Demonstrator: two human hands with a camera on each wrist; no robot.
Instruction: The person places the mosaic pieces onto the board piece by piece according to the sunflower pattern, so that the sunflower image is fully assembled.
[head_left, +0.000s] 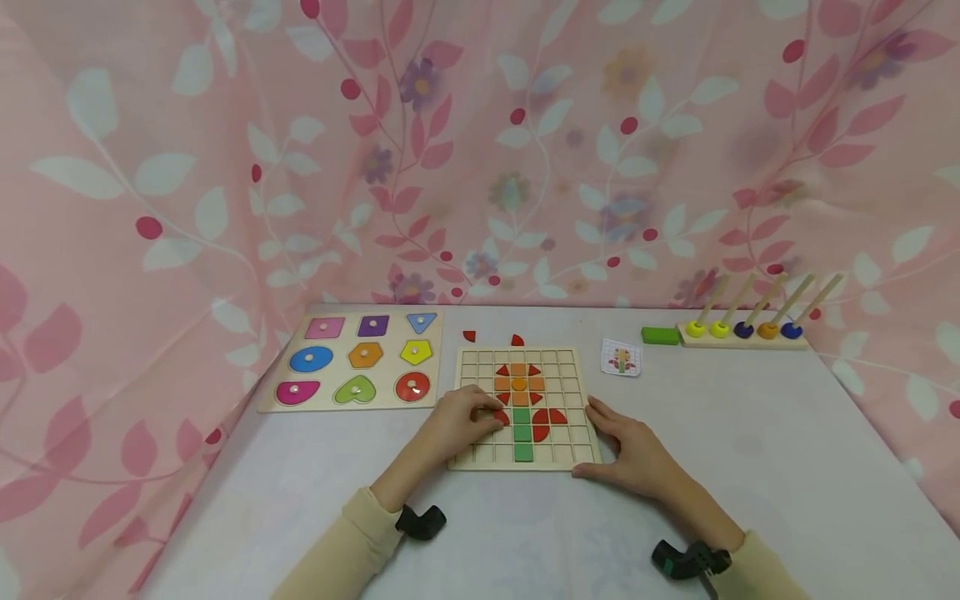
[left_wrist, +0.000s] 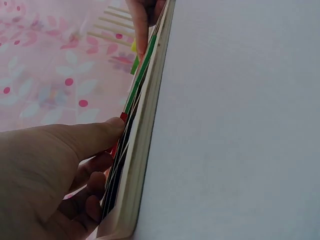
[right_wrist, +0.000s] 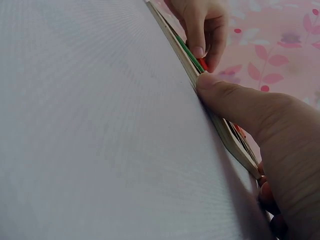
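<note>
A wooden grid board (head_left: 487, 458) lies on the white table, with wooden shapes set in it like a flower. My left hand (head_left: 463, 417) reaches over the board's left part and pinches a red quarter-circle piece (head_left: 502, 418) beside the green squares (head_left: 522, 431). That red piece (left_wrist: 123, 117) shows at the thumb tip in the left wrist view. With thumb at the near edge and fingers along the right side, my right hand (head_left: 637, 454) holds the board's corner. Two red quarter-circle pieces (head_left: 541, 432) sit right of the green squares. Orange squares (head_left: 519, 369) and red triangles surround an orange circle.
Two loose red pieces (head_left: 468, 336) lie behind the board. At the left is a knob puzzle (head_left: 352, 400) of coloured shapes. A pattern card (head_left: 621, 357) lies to the right. Farther back stand a green block (head_left: 660, 336) and a peg rack (head_left: 742, 342) with beads.
</note>
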